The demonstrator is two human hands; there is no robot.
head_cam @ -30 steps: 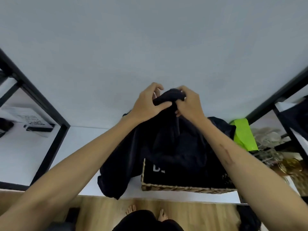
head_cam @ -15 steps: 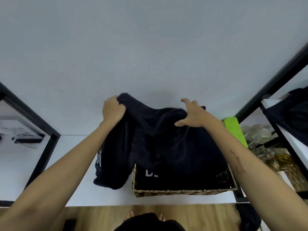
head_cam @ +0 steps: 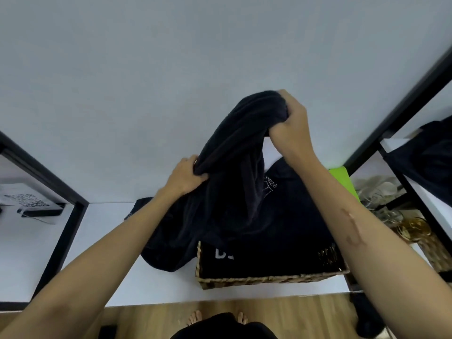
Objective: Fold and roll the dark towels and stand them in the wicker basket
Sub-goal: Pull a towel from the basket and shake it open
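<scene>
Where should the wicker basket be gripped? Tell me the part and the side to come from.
Grip the woven wicker basket by its near long rim, coming from the front. That edge is bare, while the dark towel held up by the left hand and right hand hangs over its back.

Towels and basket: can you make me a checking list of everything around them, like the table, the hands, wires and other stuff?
Surface: white shelf, basket on it.
Job's things: dark towel lifted above the wicker basket; more dark cloth lies in the basket and beside it.
Clutter: green item behind the basket; glassware on the right shelf.
Hands: left hand grips the towel low, right hand grips it high.
Cables: nothing seen.
Surroundings: pale wall, black shelf frame, wooden floor, bare feet below.
</scene>
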